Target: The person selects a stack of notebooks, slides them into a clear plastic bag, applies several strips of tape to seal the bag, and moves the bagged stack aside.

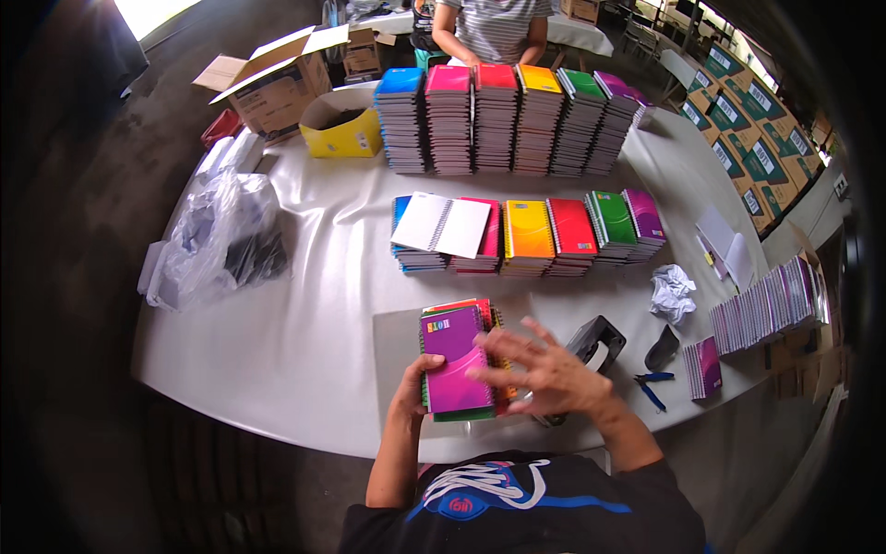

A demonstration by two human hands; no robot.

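A small stack of spiral notebooks with a purple one (452, 358) on top is held upright near the table's front edge. Red, orange and green covers peek out around the purple one. My left hand (414, 383) grips the stack's left side, its thumb pressed on the purple cover and its other fingers hidden behind. Over the stack's right side, my right hand (540, 367) has its fingers spread and slightly smeared by motion. Just right of that hand stands a black tape dispenser (595, 343), partly covered by it.
Two rows of notebook stacks (494, 120) cross the table, an open notebook (443, 224) on the nearer row. At right are crumpled paper (673, 294), blue-handled pliers (654, 390) and a row of notebooks (764, 307). Plastic bags (226, 226) lie left; another person (494, 32) is opposite.
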